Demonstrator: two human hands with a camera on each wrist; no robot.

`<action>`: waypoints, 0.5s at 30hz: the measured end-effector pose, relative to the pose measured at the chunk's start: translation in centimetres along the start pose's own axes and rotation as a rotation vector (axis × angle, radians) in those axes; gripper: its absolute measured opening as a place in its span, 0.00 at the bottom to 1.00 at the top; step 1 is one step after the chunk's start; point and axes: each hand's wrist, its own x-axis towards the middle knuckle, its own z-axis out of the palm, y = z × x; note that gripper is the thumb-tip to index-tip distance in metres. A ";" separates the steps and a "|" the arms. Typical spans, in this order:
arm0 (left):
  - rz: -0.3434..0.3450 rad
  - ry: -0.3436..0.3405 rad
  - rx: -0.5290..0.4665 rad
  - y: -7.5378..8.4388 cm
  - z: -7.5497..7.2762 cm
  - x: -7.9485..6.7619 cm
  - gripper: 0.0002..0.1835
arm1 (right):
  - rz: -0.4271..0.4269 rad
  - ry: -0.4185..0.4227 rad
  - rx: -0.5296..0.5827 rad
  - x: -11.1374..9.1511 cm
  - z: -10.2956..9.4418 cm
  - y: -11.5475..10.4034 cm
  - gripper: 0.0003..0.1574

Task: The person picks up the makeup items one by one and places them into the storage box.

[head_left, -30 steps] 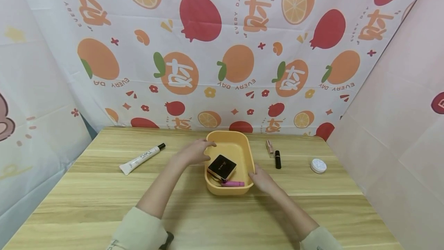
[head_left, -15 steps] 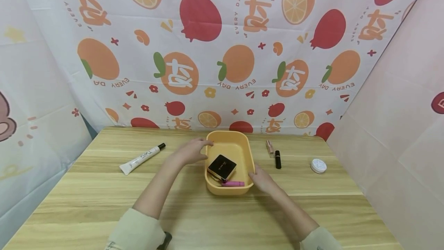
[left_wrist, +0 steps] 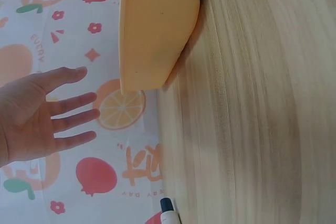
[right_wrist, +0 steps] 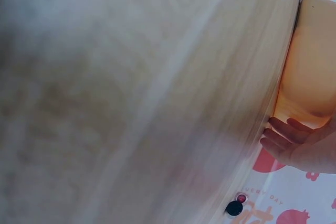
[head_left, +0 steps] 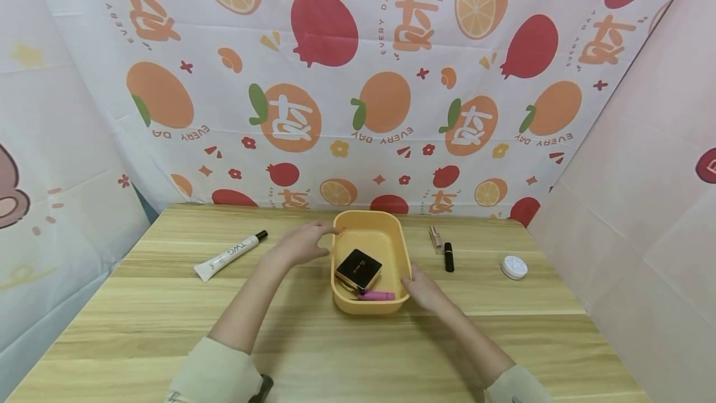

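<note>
A yellow plastic basket [head_left: 369, 308] sits on the table. In it lie a square black compact [head_left: 359, 269] with a gold edge and a pink tube [head_left: 377, 296]. Something dark under the compact is mostly hidden. My left hand [head_left: 299, 244] hovers beside the basket's left rim; the left wrist view shows its fingers spread and straight, apart from the wall. On the right side my right hand [head_left: 423, 290] holds the rim, thumb over the edge and fingers along the outer wall. In the right wrist view that hand [right_wrist: 310, 145] is partly cut off.
A white squeeze tube [head_left: 229, 257] with a black cap lies to the left. Right of the basket are a pinkish lipstick [head_left: 436, 239], a black lipstick-like tube [head_left: 449, 257] and a round white case [head_left: 513, 267]. A fruit-print cloth [head_left: 347, 111] hangs behind the table.
My left hand has drawn back leftward from inside the basket's left rim to just outside it. The right hand and the basket have stayed in place.
</note>
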 end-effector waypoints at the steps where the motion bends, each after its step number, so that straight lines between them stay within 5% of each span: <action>1: -0.004 0.000 -0.006 0.0 0.0 0.0 0.23 | -0.001 0.001 0.000 0.0 0.0 0.0 0.29; 15: -0.030 -0.005 -0.021 -0.9 -0.3 -0.4 0.23 | -0.014 0.002 0.001 0.1 0.0 0.0 0.29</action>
